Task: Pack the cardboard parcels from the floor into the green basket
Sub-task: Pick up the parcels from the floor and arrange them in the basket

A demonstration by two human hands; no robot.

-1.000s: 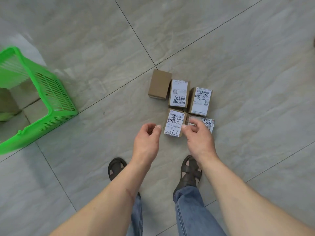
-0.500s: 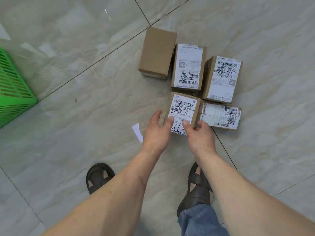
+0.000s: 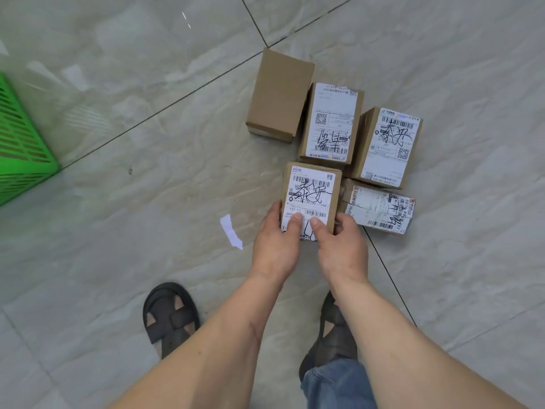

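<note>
Several cardboard parcels lie in a cluster on the tiled floor. The nearest labelled parcel (image 3: 311,193) is held at its near end by both hands: my left hand (image 3: 277,246) grips its left side with the thumb on the label, and my right hand (image 3: 339,246) grips its right side, thumb on top too. Behind it lie a plain brown parcel (image 3: 280,94), a labelled parcel (image 3: 331,122) and another labelled parcel (image 3: 387,146). A flatter labelled parcel (image 3: 379,209) lies to the right. A corner of the green basket (image 3: 20,152) shows at the far left edge.
A scrap of white paper (image 3: 231,231) lies on the floor just left of my left hand. My two sandalled feet (image 3: 169,315) stand below the hands. Grey floor tiles (image 3: 132,98) with dark joints stretch between the parcels and the basket.
Both hands have gone from hovering above the nearest parcel to gripping its near end. The view has dropped closer to the floor, and the basket has slid almost out of view at the left.
</note>
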